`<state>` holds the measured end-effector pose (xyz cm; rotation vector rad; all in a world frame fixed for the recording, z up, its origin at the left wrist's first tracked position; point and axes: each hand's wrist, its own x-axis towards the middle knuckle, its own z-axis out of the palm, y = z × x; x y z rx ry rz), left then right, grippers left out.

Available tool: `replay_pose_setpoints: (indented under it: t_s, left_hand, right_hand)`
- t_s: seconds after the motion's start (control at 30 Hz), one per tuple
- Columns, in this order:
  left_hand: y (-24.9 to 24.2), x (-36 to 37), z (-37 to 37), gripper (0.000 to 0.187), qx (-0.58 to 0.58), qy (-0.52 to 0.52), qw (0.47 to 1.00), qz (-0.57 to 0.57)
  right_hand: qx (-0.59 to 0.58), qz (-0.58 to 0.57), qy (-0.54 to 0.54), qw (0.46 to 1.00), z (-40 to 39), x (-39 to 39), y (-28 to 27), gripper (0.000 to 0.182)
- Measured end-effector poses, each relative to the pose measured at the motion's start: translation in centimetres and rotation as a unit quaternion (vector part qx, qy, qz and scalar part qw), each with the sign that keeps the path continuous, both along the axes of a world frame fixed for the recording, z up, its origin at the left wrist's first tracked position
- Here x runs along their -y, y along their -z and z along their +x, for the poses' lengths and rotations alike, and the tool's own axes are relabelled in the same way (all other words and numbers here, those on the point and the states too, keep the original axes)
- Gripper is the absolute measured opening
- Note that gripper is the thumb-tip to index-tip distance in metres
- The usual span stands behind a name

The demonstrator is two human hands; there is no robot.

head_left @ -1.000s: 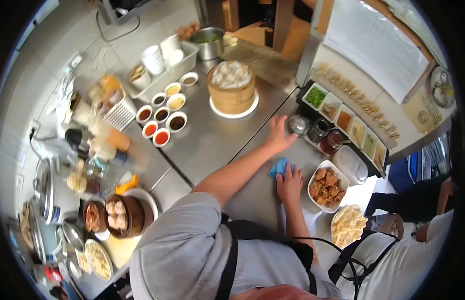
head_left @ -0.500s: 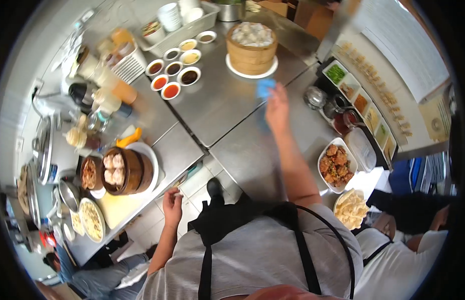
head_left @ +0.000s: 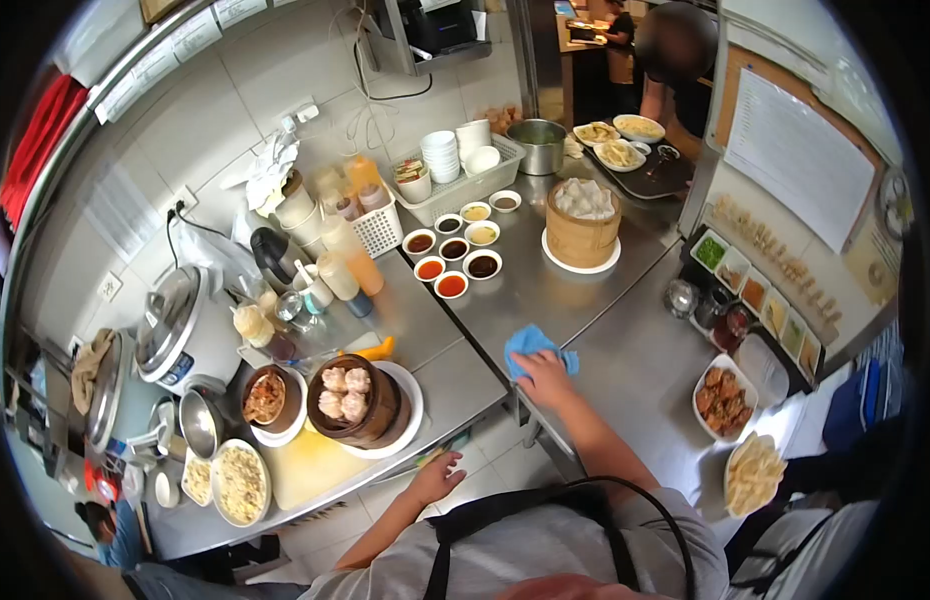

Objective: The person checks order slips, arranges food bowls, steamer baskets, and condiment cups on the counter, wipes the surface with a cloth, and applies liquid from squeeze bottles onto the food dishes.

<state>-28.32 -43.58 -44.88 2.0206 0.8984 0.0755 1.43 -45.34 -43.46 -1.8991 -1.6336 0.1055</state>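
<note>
My right hand (head_left: 547, 380) presses a crumpled blue cloth (head_left: 525, 348) onto the steel counter (head_left: 610, 400), close to the counter's front corner. My left hand (head_left: 437, 478) hangs in the air just off the front edge of the left counter. Its fingers are loosely bent and apart, with nothing seen in them. Nearest to it on that counter is a dark bamboo steamer (head_left: 383, 425) of pink-white dumplings (head_left: 343, 392), standing on a white plate (head_left: 415, 395).
Several small sauce bowls (head_left: 451, 285) stand further back. Beside them, a light bamboo steamer (head_left: 583, 235) rests on a plate. Fried pieces fill a white dish (head_left: 723, 398) at right, near a garnish tray (head_left: 750, 290). Another person's arm (head_left: 657, 100) reaches over a food tray (head_left: 650, 175).
My right hand and the blue cloth have come back from near the light steamer towards the counter's front corner. The head view has tilted up, bringing the back wall and another person into sight.
</note>
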Motion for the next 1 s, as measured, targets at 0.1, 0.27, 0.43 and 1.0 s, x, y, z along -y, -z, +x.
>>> replay_pose_setpoints:
  t_s: [0.1, 0.27, 0.43, 1.0]
  left_hand:
    - [-0.7, -1.3, -1.7, 0.042, 0.015, 0.038, 0.999, -0.008]
    - [-8.0, -2.3, -4.8, 0.04, 0.047, 0.142, 0.982, -0.118]
    - [-16.3, -5.5, -4.6, 0.031, 0.216, 0.172, 0.952, -0.128]
    - [-38.1, -32.3, 17.8, 0.029, 0.224, 0.006, 0.906, 0.359]
  right_hand:
    - [0.035, 0.048, 0.074, 0.995, -3.2, 5.8, -0.5, 0.032]
    - [0.056, 0.004, 0.278, 0.959, -5.8, 17.8, -0.9, 0.026]
    - [0.092, 0.022, 0.396, 0.913, -6.9, 23.1, -0.9, 0.024]
    - [0.07, 0.002, 0.367, 0.927, 3.5, 17.8, -1.7, 0.024]
